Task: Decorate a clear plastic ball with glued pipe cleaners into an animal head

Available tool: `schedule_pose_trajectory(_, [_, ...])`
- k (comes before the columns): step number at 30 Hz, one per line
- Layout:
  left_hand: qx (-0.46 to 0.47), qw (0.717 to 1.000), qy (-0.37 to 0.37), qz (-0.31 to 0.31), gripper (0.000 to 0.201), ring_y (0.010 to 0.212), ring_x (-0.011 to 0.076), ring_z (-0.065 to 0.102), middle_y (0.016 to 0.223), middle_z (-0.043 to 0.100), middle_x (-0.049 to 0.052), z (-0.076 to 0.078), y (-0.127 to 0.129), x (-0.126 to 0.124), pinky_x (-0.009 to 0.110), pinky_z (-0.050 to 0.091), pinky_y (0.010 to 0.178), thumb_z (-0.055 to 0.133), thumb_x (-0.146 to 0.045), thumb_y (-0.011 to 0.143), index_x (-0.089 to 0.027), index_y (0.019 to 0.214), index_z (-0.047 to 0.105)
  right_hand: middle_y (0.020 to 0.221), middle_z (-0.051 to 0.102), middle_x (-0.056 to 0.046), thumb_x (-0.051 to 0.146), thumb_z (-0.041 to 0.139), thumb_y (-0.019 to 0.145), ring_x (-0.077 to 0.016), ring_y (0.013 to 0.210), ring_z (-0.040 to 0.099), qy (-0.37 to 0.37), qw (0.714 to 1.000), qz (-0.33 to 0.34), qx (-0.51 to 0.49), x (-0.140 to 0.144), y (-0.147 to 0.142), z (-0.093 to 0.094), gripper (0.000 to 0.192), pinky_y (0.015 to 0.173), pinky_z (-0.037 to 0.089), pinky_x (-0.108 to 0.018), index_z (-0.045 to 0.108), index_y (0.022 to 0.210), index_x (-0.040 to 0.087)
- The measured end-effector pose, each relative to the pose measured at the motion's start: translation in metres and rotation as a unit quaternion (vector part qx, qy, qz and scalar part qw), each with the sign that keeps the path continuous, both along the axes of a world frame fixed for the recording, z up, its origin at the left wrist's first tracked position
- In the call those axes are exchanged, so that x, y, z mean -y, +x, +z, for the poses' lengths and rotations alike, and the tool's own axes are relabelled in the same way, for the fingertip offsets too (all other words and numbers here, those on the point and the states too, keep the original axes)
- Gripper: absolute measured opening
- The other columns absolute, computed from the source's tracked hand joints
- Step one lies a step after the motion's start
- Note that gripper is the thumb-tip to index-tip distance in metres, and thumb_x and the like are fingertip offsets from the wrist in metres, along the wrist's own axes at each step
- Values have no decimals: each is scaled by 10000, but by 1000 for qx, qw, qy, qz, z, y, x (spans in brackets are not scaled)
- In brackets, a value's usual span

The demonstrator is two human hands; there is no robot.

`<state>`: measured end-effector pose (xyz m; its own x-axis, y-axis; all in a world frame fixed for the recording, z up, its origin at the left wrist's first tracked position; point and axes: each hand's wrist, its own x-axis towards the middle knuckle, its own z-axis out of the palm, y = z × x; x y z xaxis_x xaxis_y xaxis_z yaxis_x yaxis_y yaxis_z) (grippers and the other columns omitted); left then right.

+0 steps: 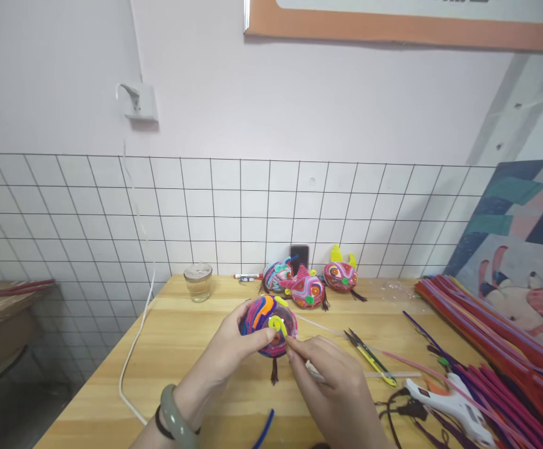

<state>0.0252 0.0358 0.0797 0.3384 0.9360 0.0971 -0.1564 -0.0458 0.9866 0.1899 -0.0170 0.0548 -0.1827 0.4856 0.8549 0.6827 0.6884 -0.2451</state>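
My left hand point(247, 340) grips a round ornament point(258, 317) covered in coiled, coloured pipe cleaners, with a dark tassel hanging below it. The left thumb presses on its front beside a yellow spiral. At the ornament's right side, my right hand point(330, 374) pinches the tail of this yellow pipe cleaner point(278, 323) between thumb and forefinger. Part of the front is bare and looks clear and shiny. Behind it stand similar finished-looking ornaments: a blue one point(275, 274), a pink one point(306, 288) and one with yellow horns point(341, 274).
Scissors point(369, 358) lie right of my right hand, near a white glue gun point(453, 408) with a black cord. Bundles of pipe cleaners point(490, 337) cover the table's right side. A glass jar point(198, 284), a marker point(247, 276) and a white cable point(128, 368) are farther left.
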Motion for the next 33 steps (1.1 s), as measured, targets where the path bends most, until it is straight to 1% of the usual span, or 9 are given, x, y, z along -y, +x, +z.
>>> schedule_pose_trajectory(4, [8, 1000, -1, 19, 504, 1076, 270, 601, 1137, 693, 90, 2, -1, 3, 347, 458, 914, 767, -279, 662, -154, 1124, 611, 644, 663, -15, 78, 537, 870, -141, 547, 595, 9, 1000, 2, -13, -6, -3, 1, 157, 540, 474, -257, 647, 941, 163])
schedule_pose_trajectory(8, [20, 999, -15, 24, 518, 1078, 279, 601, 1133, 697, 92, 5, 1, 3, 351, 460, 899, 769, -278, 661, -153, 1138, 610, 648, 666, -4, 63, 539, 858, -140, 554, 598, 40, 999, 0, -7, -9, -4, 4, 182, 573, 474, -269, 641, 958, 177])
schedule_pose_trajectory(11, [29, 999, -19, 13, 505, 1103, 284, 588, 1165, 686, 103, 4, 3, 3, 357, 449, 914, 754, -268, 683, -149, 1150, 605, 658, 667, -15, 52, 546, 845, -152, 591, 613, 58, 998, -16, 6, -9, -3, 4, 196, 672, 483, -319, 642, 952, 185])
schedule_pose_trajectory(14, [39, 999, -19, -6, 485, 1134, 287, 569, 1209, 664, 105, 1, 4, 3, 372, 433, 939, 730, -254, 713, -157, 1170, 599, 667, 668, -5, 57, 526, 850, -144, 588, 612, 60, 997, -39, 7, -9, -2, 3, 203, 801, 458, -384, 636, 924, 212])
schedule_pose_trajectory(16, [49, 998, -17, -22, 490, 1132, 285, 568, 1223, 657, 101, -1, 3, 4, 380, 426, 949, 722, -242, 719, -167, 1187, 596, 671, 668, 1, 64, 512, 860, -137, 592, 611, 59, 997, -48, 8, -8, -1, 3, 202, 836, 438, -400, 627, 921, 219])
schedule_pose_trajectory(19, [67, 996, -27, -49, 486, 1115, 282, 576, 1222, 657, 95, -1, 3, 6, 378, 432, 940, 714, -241, 725, -178, 1193, 603, 672, 665, 4, 64, 504, 867, -137, 605, 620, 58, 997, -54, 19, -7, 0, 4, 192, 856, 414, -409, 617, 917, 211])
schedule_pose_trajectory(21, [76, 995, -36, -54, 462, 1116, 277, 575, 1211, 661, 93, 0, 4, 7, 367, 436, 931, 701, -249, 743, -178, 1189, 607, 665, 660, 6, 58, 505, 863, -138, 601, 622, 57, 996, -57, 25, -6, 0, 5, 188, 861, 403, -410, 614, 908, 204])
schedule_pose_trajectory(26, [79, 995, -48, -40, 409, 1115, 263, 574, 1165, 680, 82, -1, 6, 7, 346, 434, 923, 680, -245, 772, -189, 1173, 620, 658, 662, 7, 39, 502, 853, -138, 597, 623, 70, 996, -48, 34, -5, -2, 6, 205, 887, 384, -407, 615, 909, 201])
schedule_pose_trajectory(33, [84, 994, -59, -23, 429, 1066, 266, 592, 1107, 699, 83, -2, 7, 6, 355, 433, 913, 700, -237, 732, -185, 1153, 629, 666, 658, 14, 43, 516, 847, -137, 611, 624, 67, 996, -46, 45, -4, -3, 0, 203, 930, 365, -435, 612, 928, 202])
